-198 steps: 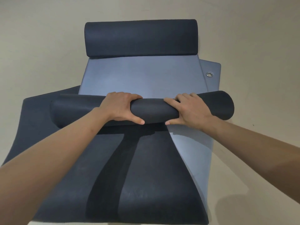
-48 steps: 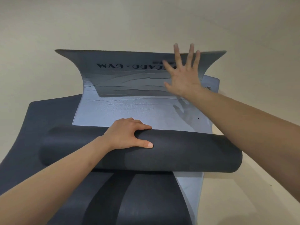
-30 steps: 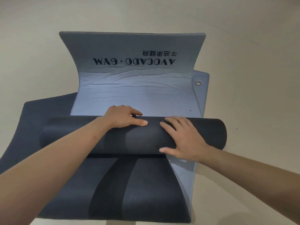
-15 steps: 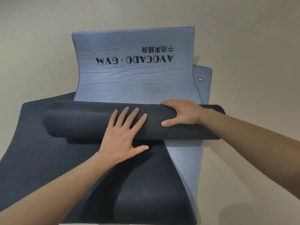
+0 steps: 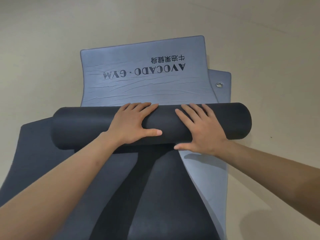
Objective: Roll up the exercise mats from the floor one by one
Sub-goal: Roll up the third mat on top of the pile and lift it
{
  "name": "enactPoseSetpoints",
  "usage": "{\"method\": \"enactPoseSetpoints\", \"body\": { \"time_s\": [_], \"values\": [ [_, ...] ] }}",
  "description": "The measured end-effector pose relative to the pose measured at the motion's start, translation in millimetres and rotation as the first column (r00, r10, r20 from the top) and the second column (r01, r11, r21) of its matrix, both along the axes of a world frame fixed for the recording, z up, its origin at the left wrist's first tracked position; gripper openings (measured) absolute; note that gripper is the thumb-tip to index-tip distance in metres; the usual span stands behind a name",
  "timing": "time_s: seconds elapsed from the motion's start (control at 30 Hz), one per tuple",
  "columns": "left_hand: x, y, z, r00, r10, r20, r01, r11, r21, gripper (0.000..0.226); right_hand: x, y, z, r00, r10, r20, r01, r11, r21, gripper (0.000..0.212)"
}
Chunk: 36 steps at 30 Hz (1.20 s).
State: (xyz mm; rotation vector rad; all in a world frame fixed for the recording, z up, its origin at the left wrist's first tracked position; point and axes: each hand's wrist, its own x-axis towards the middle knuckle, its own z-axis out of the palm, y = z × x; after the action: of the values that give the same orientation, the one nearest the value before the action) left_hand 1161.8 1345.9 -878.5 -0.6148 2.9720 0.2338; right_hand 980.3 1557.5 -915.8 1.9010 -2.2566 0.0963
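Observation:
A dark rolled mat (image 5: 83, 125) lies crosswise in front of me, and its unrolled part (image 5: 166, 196) stretches back toward me. My left hand (image 5: 133, 122) sits on the middle of the roll, fingers over the top and thumb on the near side. My right hand (image 5: 202, 129) presses on the roll just to its right with fingers spread. Beyond the roll a grey-blue mat (image 5: 147, 87) printed "AVOCADO · GYM" lies open on the floor.
Another grey mat with a metal eyelet (image 5: 219, 84) pokes out under the printed one at the right. A further dark mat (image 5: 32, 153) lies spread at the left under the roll. Beige floor (image 5: 277, 84) surrounds the pile.
My left hand has moved from the roll's near side up onto its top. My right hand has slid back and spread its fingers. The printed mat's far end has settled flatter.

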Motion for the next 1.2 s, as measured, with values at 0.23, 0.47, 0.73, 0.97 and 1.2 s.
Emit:
{"method": "enactPoseSetpoints", "body": {
  "time_s": [0.23,0.47,0.73,0.97,1.2],
  "values": [
    [0.6,-9.4,-1.6,0.99,-0.052,-0.129,0.033,0.989,-0.145,0.105,-43.1,-45.7,19.8,0.995,-0.066,0.079,0.046,0.972,0.231,0.131],
    [-13.8,-30.1,-3.1,0.999,-0.007,0.052,0.024,0.949,-0.316,0.14,-65.9,-83.8,45.4,0.944,-0.146,0.295,0.026,0.926,0.377,0.113],
    [-8.8,-19.3,15.4,0.998,0.034,0.058,-0.013,0.944,-0.329,0.115,-43.7,-80.1,71.6,0.961,-0.089,0.264,-0.009,0.937,0.348,0.096],
    [43.5,30.8,32.7,0.993,0.08,0.09,-0.052,0.96,-0.276,0.111,-3.4,-41.1,89.6,0.971,-0.03,0.239,-0.07,0.914,0.399,0.097],
    [79.1,78.0,45.9,0.983,0.162,0.081,-0.152,0.981,-0.125,0.117,6.0,-28.0,93.3,0.905,-0.058,0.422,-0.203,0.812,0.547,0.092]
  ]
}}
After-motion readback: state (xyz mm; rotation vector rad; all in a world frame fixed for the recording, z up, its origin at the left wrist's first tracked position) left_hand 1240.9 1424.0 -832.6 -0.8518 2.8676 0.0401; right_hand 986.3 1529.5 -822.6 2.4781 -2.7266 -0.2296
